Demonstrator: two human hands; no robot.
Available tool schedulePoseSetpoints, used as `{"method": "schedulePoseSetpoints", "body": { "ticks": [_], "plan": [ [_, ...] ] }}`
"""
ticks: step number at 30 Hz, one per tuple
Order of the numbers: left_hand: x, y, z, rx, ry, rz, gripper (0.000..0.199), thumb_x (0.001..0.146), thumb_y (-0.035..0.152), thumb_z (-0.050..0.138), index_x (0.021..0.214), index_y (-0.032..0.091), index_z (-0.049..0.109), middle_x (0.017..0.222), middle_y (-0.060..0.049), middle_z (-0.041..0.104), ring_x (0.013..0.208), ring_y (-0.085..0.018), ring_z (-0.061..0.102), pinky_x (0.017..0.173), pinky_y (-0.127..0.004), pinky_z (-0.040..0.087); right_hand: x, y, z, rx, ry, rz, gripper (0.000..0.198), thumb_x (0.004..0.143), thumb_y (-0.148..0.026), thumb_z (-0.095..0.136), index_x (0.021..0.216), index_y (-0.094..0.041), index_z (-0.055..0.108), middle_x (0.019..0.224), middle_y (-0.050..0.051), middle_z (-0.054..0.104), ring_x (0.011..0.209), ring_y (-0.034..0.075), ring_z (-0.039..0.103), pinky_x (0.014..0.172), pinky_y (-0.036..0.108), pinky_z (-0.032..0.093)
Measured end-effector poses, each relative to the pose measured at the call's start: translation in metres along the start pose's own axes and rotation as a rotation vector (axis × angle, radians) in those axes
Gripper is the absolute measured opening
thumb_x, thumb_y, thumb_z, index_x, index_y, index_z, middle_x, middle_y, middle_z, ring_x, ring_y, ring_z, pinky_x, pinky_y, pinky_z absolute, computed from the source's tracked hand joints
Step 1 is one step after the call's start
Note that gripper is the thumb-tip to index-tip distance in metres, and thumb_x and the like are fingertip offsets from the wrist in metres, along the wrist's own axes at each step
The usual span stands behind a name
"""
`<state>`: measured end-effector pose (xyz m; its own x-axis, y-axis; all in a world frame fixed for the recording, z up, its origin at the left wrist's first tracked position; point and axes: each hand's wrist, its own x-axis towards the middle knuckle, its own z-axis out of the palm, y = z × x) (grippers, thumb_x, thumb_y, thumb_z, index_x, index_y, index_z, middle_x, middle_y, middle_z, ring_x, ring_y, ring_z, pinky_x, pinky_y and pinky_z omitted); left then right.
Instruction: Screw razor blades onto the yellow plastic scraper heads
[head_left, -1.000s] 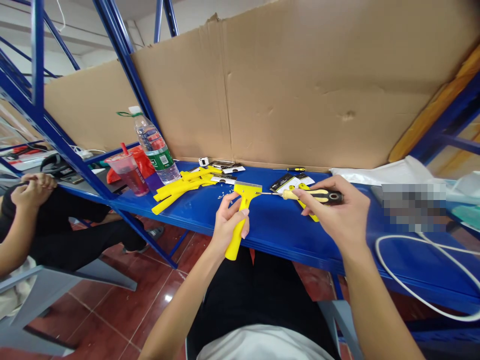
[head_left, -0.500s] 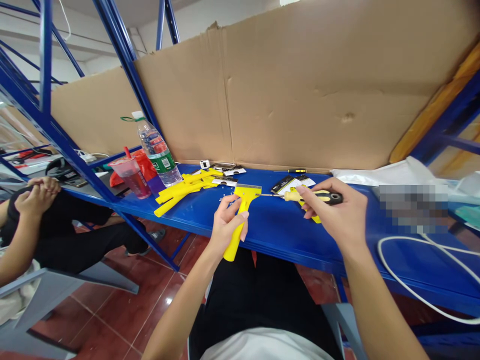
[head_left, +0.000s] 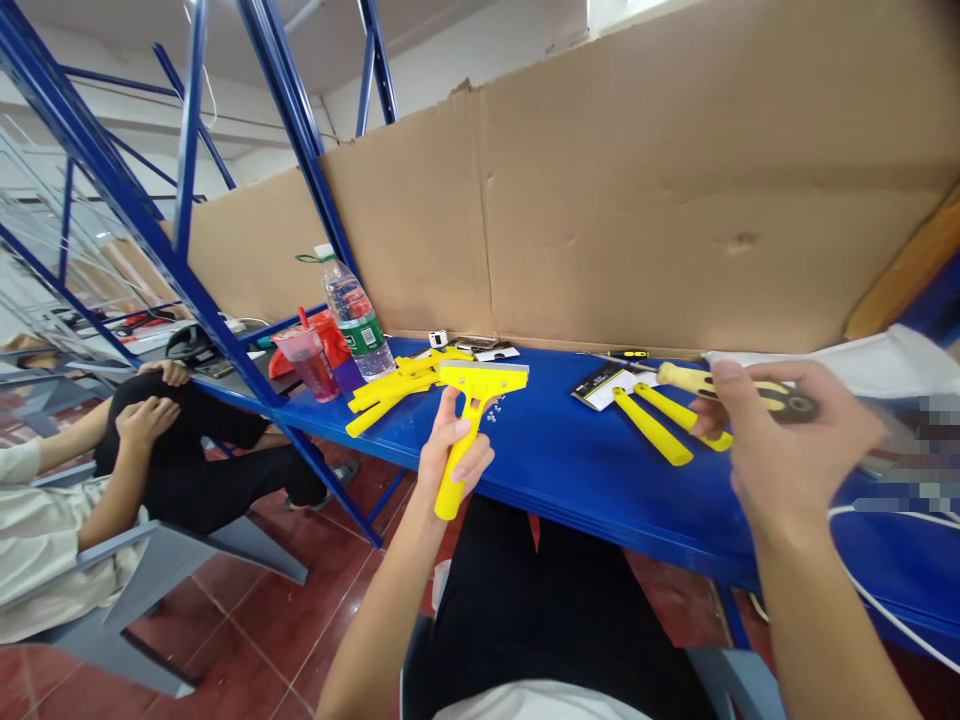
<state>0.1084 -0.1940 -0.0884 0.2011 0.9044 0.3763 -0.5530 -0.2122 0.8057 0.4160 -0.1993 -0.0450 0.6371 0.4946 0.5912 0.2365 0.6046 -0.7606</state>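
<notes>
A yellow scraper [head_left: 466, 430] with a wide flat head is gripped around its handle by my left hand [head_left: 448, 455], head upward. My right hand [head_left: 787, 440] is closed around a screwdriver [head_left: 686, 378] with a cream and black handle, its shaft pointing left, apart from the scraper. Below and left of the right hand lie two yellow handles [head_left: 651, 425] beside a black and white packet card [head_left: 604, 385]. Several tiny screws or nuts [head_left: 493, 410] are scattered just right of the scraper. A pile of yellow scraper parts [head_left: 390, 390] lies to the left.
A water bottle [head_left: 356, 320] and a red drink cup [head_left: 309, 365] stand at the left of the blue table [head_left: 555, 470]. A small yellow and black screwdriver [head_left: 628, 354] lies at the back by the cardboard wall [head_left: 600, 200]. A seated person [head_left: 142, 440] is on the left.
The screwdriver in my right hand has moved right, away from the scraper head. My left hand has turned the scraper so its head shows more squarely. The view has shifted somewhat.
</notes>
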Motion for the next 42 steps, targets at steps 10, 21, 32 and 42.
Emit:
{"method": "schedulePoseSetpoints", "body": {
  "ticks": [10,21,32,42],
  "plan": [
    [0.0,0.0,0.002,-0.051,-0.031,0.018,0.044,0.094,0.038,0.078,0.135,0.045,0.064,0.136,0.0,0.077,0.036,0.004,0.022,0.036,-0.022,0.017,-0.002,0.0,0.002,0.004,-0.043,-0.007,0.036,0.078,-0.048,0.098,0.081,-0.021,0.073,0.054,-0.001,0.065,0.042,0.019,0.065,0.044,0.027,0.05],
    [0.005,-0.001,0.002,-0.057,-0.047,0.026,0.041,0.094,0.034,0.082,0.131,0.042,0.066,0.124,0.002,0.076,0.034,0.005,0.033,0.036,-0.018,0.028,-0.002,0.001,0.001,-0.037,-0.063,-0.003,0.033,0.08,-0.048,0.095,0.08,-0.023,0.073,0.053,-0.003,0.065,0.047,0.023,0.07,0.052,0.034,0.059],
    [0.007,0.018,-0.013,0.689,0.05,0.24,0.044,0.097,0.032,0.087,0.138,0.025,0.075,0.153,-0.016,0.071,0.06,-0.011,0.076,0.053,-0.026,0.062,-0.006,-0.008,0.003,-0.11,-0.129,0.038,0.028,0.08,-0.043,0.094,0.082,-0.021,0.075,0.053,-0.001,0.066,0.05,0.019,0.071,0.051,0.026,0.053],
    [0.015,0.056,-0.065,0.667,0.218,0.395,0.053,0.097,0.043,0.087,0.137,0.025,0.056,0.13,-0.012,0.073,0.072,-0.018,0.083,0.048,-0.02,0.059,-0.004,0.018,-0.001,-0.288,-0.346,-0.013,0.048,0.077,-0.057,0.094,0.112,-0.026,0.091,0.111,0.008,0.089,0.103,0.032,0.084,0.094,0.046,0.066]
  ]
}}
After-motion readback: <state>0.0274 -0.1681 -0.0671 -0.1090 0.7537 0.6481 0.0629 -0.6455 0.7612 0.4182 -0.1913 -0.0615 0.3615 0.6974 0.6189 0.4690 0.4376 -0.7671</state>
